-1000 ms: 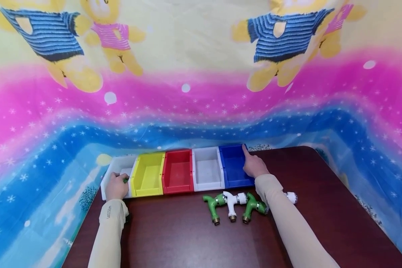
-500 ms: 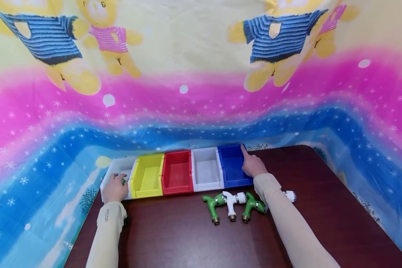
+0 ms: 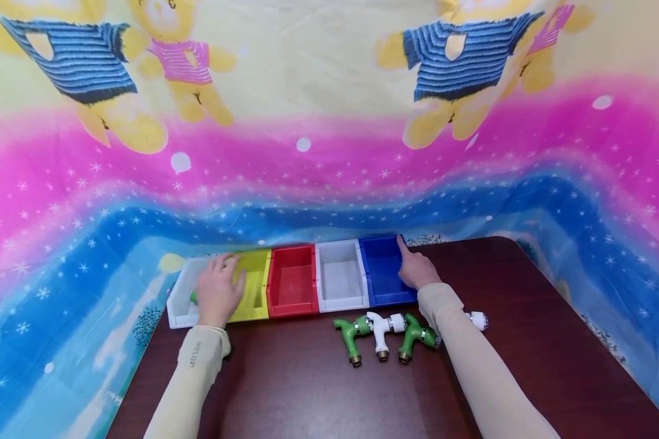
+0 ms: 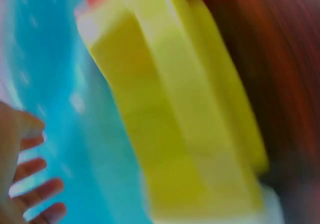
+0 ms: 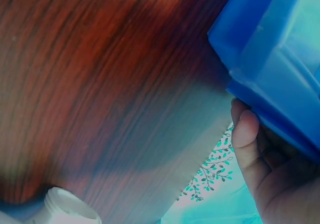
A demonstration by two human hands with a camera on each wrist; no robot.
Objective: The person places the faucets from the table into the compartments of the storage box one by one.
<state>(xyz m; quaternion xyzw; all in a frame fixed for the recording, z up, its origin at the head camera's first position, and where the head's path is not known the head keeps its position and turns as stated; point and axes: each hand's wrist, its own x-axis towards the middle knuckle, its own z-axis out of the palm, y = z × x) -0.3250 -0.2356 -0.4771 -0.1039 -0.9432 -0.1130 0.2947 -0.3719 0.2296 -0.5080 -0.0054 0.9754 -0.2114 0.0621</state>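
My left hand (image 3: 218,292) hovers over the border between the white bin (image 3: 177,305) at the far left and the yellow bin (image 3: 259,286), fingers spread and holding nothing. In the left wrist view its fingers (image 4: 37,194) are apart from the blurred yellow bin. A green piece of a faucet (image 3: 193,297) shows inside the left white bin, partly hidden by that hand. My right hand (image 3: 419,270) rests against the right side of the blue bin (image 3: 387,274), its index finger straight along the rim. In the right wrist view the thumb (image 5: 246,129) lies beside the bin's lower edge.
A red bin (image 3: 292,283) and another white bin (image 3: 340,277) complete the row. In front lie a green faucet (image 3: 351,338), a white faucet (image 3: 381,335) and another green faucet (image 3: 414,338). A white faucet end (image 3: 478,320) shows beyond the right sleeve. Printed cloth hangs behind the table (image 3: 307,390).
My left hand has let go of the green faucet in the left white bin, risen, and moved right toward the yellow bin. The right hand stays at the blue bin.
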